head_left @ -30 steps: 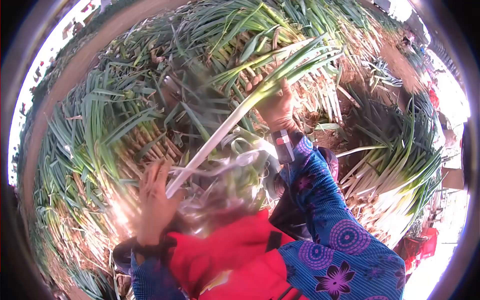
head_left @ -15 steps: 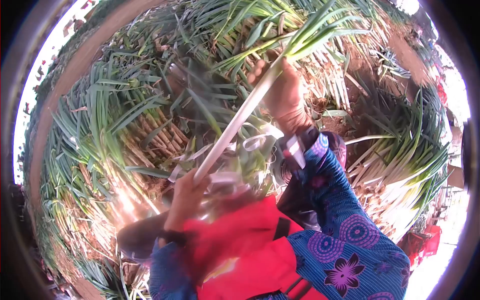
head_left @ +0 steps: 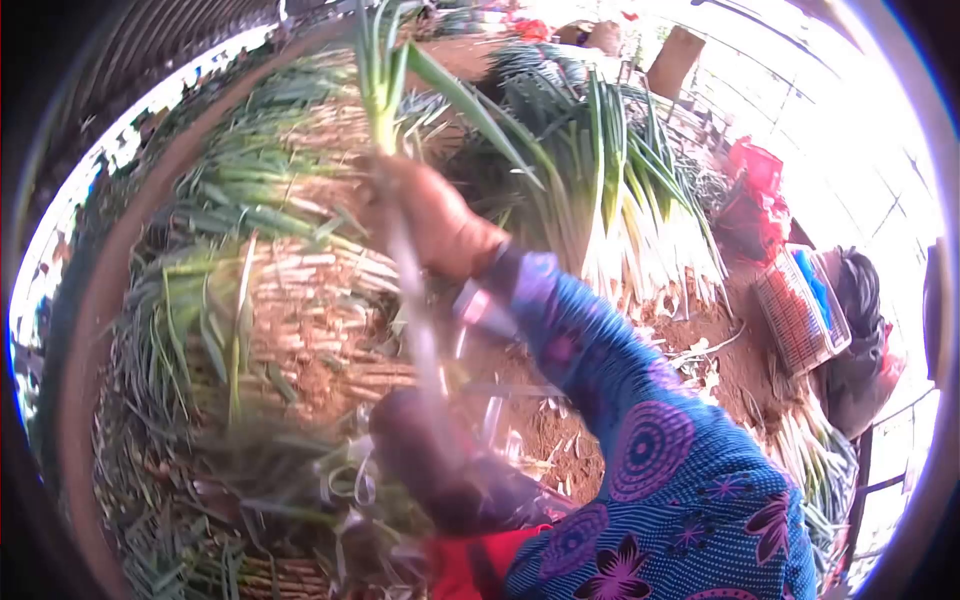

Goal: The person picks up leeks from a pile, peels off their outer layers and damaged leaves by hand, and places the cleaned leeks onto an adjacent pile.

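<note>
My right hand [head_left: 430, 215] is closed around the upper stalk of a long green onion [head_left: 410, 290], just below its leaves. The onion stands nearly upright, leaves at the top, and its white lower stalk is smeared by motion in front of my dark-clad knee [head_left: 410, 440]. A pile of green onions [head_left: 610, 215] lies just beyond my hand, white ends toward me. My left hand is out of view.
Many more green onions [head_left: 300, 300] cover the ground on the left. At right are a red plastic bag [head_left: 757, 200], a printed carton [head_left: 795, 315] and a black plastic bag [head_left: 860, 330]. Bare brown soil [head_left: 575, 455] shows near my knee.
The view has swung to the right. My left hand, which held the onion's lower end, has let go and left the view. My right hand still grips the stalk, now more upright.
</note>
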A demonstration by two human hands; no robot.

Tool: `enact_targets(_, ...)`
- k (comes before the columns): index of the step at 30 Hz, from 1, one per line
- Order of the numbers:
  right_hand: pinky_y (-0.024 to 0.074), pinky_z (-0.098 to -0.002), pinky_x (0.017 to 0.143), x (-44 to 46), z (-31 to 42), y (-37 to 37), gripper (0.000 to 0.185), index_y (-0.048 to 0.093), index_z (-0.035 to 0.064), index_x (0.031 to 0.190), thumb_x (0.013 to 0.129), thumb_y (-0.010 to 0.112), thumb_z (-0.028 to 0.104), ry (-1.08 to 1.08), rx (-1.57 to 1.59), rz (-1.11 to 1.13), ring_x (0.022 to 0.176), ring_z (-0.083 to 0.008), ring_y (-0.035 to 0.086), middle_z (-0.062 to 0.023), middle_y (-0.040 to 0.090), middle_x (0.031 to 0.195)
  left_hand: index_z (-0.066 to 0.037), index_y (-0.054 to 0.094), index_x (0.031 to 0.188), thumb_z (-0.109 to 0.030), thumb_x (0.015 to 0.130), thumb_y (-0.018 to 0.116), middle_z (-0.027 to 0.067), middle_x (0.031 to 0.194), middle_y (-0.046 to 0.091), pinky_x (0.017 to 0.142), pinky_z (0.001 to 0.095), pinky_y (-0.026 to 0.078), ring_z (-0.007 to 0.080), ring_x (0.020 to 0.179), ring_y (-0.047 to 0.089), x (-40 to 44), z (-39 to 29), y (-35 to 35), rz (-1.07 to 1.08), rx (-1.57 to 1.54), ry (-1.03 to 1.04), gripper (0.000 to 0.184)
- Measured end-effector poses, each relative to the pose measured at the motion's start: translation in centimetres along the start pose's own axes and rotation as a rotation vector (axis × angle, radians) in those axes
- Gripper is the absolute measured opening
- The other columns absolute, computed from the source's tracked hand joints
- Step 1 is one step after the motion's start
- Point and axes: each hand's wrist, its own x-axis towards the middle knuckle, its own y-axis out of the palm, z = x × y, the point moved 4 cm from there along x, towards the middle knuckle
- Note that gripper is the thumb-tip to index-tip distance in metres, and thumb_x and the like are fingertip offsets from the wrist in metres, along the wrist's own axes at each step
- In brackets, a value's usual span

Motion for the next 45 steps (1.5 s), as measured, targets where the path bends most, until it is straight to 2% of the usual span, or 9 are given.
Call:
enact_targets(5, 0.0432, -0.0264, 0.045, -1.5, 19.5, -11.7, 0.022, 0.054, 0.0032, 0.102, 0.092, 0.056, 0.023, -0.420, -0.624, -0.334, 0.051, -0.0129, 0.051, -0.0089, 0.058, 0.081, -0.002, 0.058, 0.115, -0.017, 0.096, 0.051, 0.0109, 0.090, 0.063, 0.062, 0.0303, 0.050, 0.0202, 0.082, 0.059, -0.7, -11.9, 1.7, -0.065, -0.049, -0.059, 0.026)
enact_targets(8, 0.0525, -0.0364, 0.076, -3.3, 31.9, -22.3, 0.063, 0.052, 0.0046, 0.124, 0.080, 0.062, 0.048, -0.493, -1.667, -0.958, 0.089, -0.0234, 0.065, -0.0115, 0.064, 0.094, -0.002, 0.059, 0.114, -0.017, 0.095, 0.052, 0.0107, 0.090, 0.063, 0.064, 0.0305, 0.050, 0.0195, 0.082, 0.060, 0.3, -17.2, 2.8, -0.071, -0.018, -0.006, 0.025)
enact_targets(10, 0.0398, -0.0476, 0.097, -5.2, 32.4, -25.9, 0.060, 0.052, 0.0074, 0.120, 0.079, 0.056, 0.050, -0.510, -1.674, -1.407, 0.117, -0.0342, 0.053, -0.0159, 0.055, 0.123, -0.002, 0.059, 0.112, -0.017, 0.094, 0.052, 0.0106, 0.090, 0.063, 0.064, 0.0305, 0.050, 0.0191, 0.082, 0.060, 0.7, -19.3, 3.1, -0.075, -0.008, 0.011, 0.025)
enact_targets(13, 0.0441, -0.0408, 0.050, -2.2, 22.5, -35.4, 0.046, 0.060, 0.0036, 0.109, 0.085, 0.050, 0.042, -1.336, -2.357, -2.189, 0.064, -0.0263, 0.056, -0.0084, 0.057, 0.081, -0.002, 0.060, 0.111, -0.017, 0.093, 0.053, 0.0104, 0.090, 0.064, 0.065, 0.0307, 0.050, 0.0185, 0.082, 0.060, 1.2, -21.3, 3.4, -0.079, 0.000, 0.025, 0.024)
enact_targets(15, 0.0375, -0.0349, 0.043, -1.4, 14.1, -39.5, 0.028, 0.058, 0.0069, 0.101, 0.085, 0.055, 0.030, -1.197, -2.103, -1.356, 0.052, -0.0193, 0.049, -0.0021, 0.049, 0.064, -0.002, 0.060, 0.109, -0.017, 0.093, 0.054, 0.0102, 0.090, 0.064, 0.066, 0.0308, 0.050, 0.0180, 0.082, 0.060, 1.4, -22.0, 3.4, -0.082, 0.006, 0.031, 0.024)
enact_targets(22, 0.0495, -0.0352, 0.054, 0.4, -12.7, -28.0, 0.018, 0.067, 0.0026, 0.086, 0.083, 0.057, 0.017, 0.130, -0.902, -0.582, 0.064, -0.0190, 0.061, -0.0056, 0.064, 0.073, -0.002, 0.062, 0.105, -0.018, 0.091, 0.057, 0.0097, 0.090, 0.065, 0.069, 0.0310, 0.050, 0.0165, 0.082, 0.061, 1.6, -22.3, 1.9, -0.129, -0.004, 0.052, 0.022)
enact_targets(29, 0.0519, -0.0337, 0.071, 9.7, -26.7, -9.6, 0.023, 0.064, 0.0016, 0.101, 0.089, 0.056, 0.020, 0.154, -1.317, 0.499, 0.078, -0.0189, 0.064, -0.0085, 0.066, 0.088, -0.001, 0.064, 0.101, -0.018, 0.088, 0.059, 0.0092, 0.089, 0.066, 0.071, 0.0313, 0.050, 0.0150, 0.082, 0.061, -6.4, -11.8, -11.1, -0.425, -0.117, 0.101, 0.021)
enact_targets(32, 0.0533, -0.0325, 0.067, 11.3, -32.5, -2.9, 0.022, 0.067, 0.0066, 0.097, 0.082, 0.064, 0.023, 0.173, -1.595, 0.635, 0.081, -0.0182, 0.068, -0.0107, 0.069, 0.091, -0.002, 0.063, 0.105, -0.025, 0.090, 0.060, 0.0078, 0.090, 0.066, 0.075, 0.0321, 0.051, 0.0164, 0.084, 0.062, -11.6, -9.1, -16.8, -0.545, -0.200, 0.000, 0.028)
enact_targets(45, 0.0530, -0.0287, 0.072, -11.2, -65.0, 9.2, 0.022, 0.063, 0.0027, 0.102, 0.090, 0.062, 0.021, 1.023, -0.793, 0.510, 0.076, -0.0177, 0.066, -0.0079, 0.067, 0.091, -0.007, 0.064, 0.110, -0.016, 0.093, 0.059, 0.0025, 0.088, 0.064, 0.067, 0.0304, 0.050, 0.0199, 0.084, 0.066, -13.2, 0.6, -24.8, -1.287, -1.195, 0.094, 0.020)
